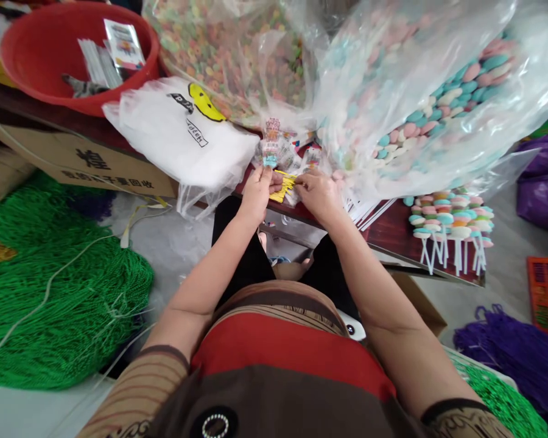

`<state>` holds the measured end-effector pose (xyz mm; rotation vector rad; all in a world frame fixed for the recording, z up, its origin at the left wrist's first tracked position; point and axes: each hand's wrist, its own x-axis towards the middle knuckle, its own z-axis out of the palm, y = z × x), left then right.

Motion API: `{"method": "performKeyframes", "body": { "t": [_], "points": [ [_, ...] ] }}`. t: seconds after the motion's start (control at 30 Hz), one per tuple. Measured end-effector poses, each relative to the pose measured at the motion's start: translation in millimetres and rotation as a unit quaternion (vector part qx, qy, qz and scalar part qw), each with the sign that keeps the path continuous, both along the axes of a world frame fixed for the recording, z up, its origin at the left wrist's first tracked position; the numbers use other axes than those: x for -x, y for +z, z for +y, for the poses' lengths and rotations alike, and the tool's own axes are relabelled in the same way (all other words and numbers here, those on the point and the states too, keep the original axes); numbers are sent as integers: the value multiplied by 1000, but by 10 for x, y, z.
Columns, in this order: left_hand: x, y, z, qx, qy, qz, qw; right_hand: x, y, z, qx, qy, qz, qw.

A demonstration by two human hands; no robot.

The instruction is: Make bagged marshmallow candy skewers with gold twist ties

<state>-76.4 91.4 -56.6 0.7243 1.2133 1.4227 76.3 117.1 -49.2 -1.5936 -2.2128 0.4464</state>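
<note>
My left hand (pixel 257 193) is closed, thumb and fingers pressed at the lower end of a small clear candy packet (pixel 271 143) with pink print and blue at its bottom. Just below those fingertips lies a bunch of thin yellow strips (pixel 281 190), which look like twist ties. From the other side my right hand (pixel 320 193) pinches at the ends of these strips; its fingertips partly hide them. Behind both hands, more printed clear packets (pixel 292 152) lie on the dark red table (pixel 388 228).
A big clear bag of ring candies (pixel 237 55) and another of pastel marshmallows (pixel 456 91) crowd the back. Left are a white plastic bag (pixel 187 134) and a red basin (pixel 31 67). Marshmallow skewers (pixel 454 216) stand by the right edge, white sticks (pixel 369 213) nearer. Green netting (pixel 64 292) heaps left.
</note>
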Motion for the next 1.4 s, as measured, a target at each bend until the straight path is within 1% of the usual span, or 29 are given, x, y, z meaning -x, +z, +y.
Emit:
{"method": "performKeyframes", "body": {
  "t": [0.13,0.27,0.33,0.4,0.5,0.57,0.63,0.7,0.8,0.87,0.97,1.07,1.17,1.27,1.33,1.4],
  "points": [
    [6,-78,11,12,-4,22,1000,60,-28,-10,-9,-17,-82,996],
    [16,-101,-2,3,-11,46,999,18,30,-6,8,-27,-106,994],
    [17,-124,2,-9,-8,57,998,-53,63,-4,14,-40,-96,995],
    [16,-151,6,-23,-5,69,997,-144,86,-8,17,-64,-64,996],
    [16,-174,14,-26,-1,84,996,-268,102,-29,29,-126,41,991],
    [21,-167,22,-20,4,88,996,-315,112,-50,75,-175,154,969],
    [24,-143,26,-10,6,87,996,-335,131,-76,133,-220,270,928],
    [13,-102,12,0,10,81,997,-337,161,-112,161,-247,360,885],
    [-58,-9,-56,-9,7,58,998,-324,216,-195,166,-245,450,843],
    [-145,74,-123,-30,-15,35,999,-304,244,-269,175,-223,483,829],
    [-285,206,-209,-53,-54,-4,997,-257,262,-394,180,-190,486,834],
    [-376,301,-255,-72,-55,-37,995,-206,256,-507,176,-162,475,847],
    [-415,337,-294,-78,-59,-39,994,-173,248,-577,162,-132,456,865],
    [-429,347,-338,-54,-72,-10,996,-170,259,-597,129,-122,427,887],
    [-424,356,-354,-39,-74,7,996,-185,283,-592,140,-119,418,890],
    [-401,369,-348,-35,-65,10,997,-210,311,-581,173,-122,426,880]
  ]
}}
